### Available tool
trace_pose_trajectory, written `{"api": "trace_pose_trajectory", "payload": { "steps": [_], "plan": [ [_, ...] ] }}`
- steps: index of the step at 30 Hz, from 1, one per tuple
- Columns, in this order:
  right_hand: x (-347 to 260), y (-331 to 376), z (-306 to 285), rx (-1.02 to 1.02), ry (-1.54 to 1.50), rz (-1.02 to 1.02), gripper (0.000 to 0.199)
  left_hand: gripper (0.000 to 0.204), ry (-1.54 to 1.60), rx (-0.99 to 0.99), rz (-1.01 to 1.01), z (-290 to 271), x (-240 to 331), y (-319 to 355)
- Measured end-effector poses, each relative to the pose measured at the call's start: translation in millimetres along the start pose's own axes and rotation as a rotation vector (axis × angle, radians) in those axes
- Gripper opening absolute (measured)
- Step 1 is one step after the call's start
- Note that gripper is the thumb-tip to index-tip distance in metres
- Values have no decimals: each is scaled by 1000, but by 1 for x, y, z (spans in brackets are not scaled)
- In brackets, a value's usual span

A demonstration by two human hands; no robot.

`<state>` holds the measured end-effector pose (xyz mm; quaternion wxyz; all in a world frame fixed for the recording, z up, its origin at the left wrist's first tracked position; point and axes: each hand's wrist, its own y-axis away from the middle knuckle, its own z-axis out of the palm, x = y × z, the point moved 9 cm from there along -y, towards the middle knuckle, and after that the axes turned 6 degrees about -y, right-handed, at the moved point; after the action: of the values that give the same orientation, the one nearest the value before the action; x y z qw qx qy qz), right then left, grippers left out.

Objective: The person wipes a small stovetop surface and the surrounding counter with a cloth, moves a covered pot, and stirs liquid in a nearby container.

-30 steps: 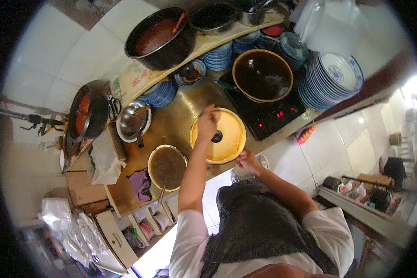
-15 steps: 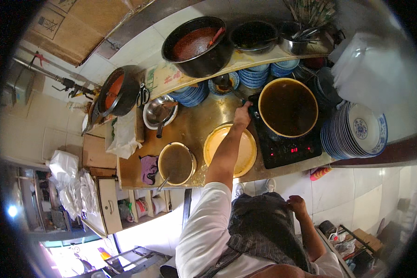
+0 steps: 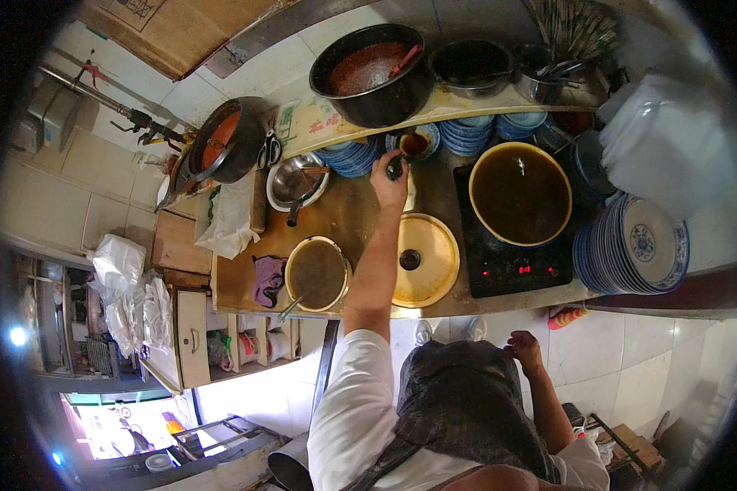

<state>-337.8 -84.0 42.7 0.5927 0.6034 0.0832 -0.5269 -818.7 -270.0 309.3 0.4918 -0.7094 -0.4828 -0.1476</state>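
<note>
My left hand (image 3: pixel 390 184) reaches over the counter with its fingers closed round the black handle of a ladle (image 3: pixel 416 146). The ladle's brown-stained cup rests over a blue-and-white bowl (image 3: pixel 431 132) below the shelf. Beneath my forearm lies a round cream lid (image 3: pixel 438 266) with a black knob. To the right, a yellow-rimmed pot (image 3: pixel 520 195) of dark brown liquid stands on a black induction cooker (image 3: pixel 516 278) with red lit digits. My right hand (image 3: pixel 526 352) is at my waist, away from the counter, its fingers curled with nothing visible in them.
A pot of murky liquid (image 3: pixel 318 276) holds a spoon, beside a purple cloth (image 3: pixel 268 281). Stacked blue bowls (image 3: pixel 348 159) line the back. Tilted plates (image 3: pixel 647 245) stand at the right edge. Overhead, the shelf carries a black pot of red sauce (image 3: pixel 368 74).
My left hand has moved left and away from the pot on the cooker. The ladle's handle has swung left with it. The lid's knob has come into view. My right hand stays at my waist.
</note>
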Motion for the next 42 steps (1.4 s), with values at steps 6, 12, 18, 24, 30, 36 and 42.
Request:
{"api": "trace_pose_trajectory", "payload": {
  "steps": [6,12,18,24,30,36,42],
  "plan": [
    [7,-3,-14,-22,72,-37,29,38,-504,-601,397,7,32,20],
    [13,-4,-15,-31,69,6,28,41,-777,-931,509,11,37,44],
    [-4,-7,4,-5,223,-86,23,33,-123,-427,371,-45,56,23],
    [9,-16,-5,46,265,-84,22,16,471,-286,-38,-110,53,58],
    [-2,-9,-6,16,313,-127,20,31,726,-476,63,-168,138,74],
    [-2,-20,-6,32,516,-207,29,17,26,-496,489,-140,231,74],
    [6,-18,-14,31,482,-196,31,26,-93,-719,622,-85,248,104]
  ]
}}
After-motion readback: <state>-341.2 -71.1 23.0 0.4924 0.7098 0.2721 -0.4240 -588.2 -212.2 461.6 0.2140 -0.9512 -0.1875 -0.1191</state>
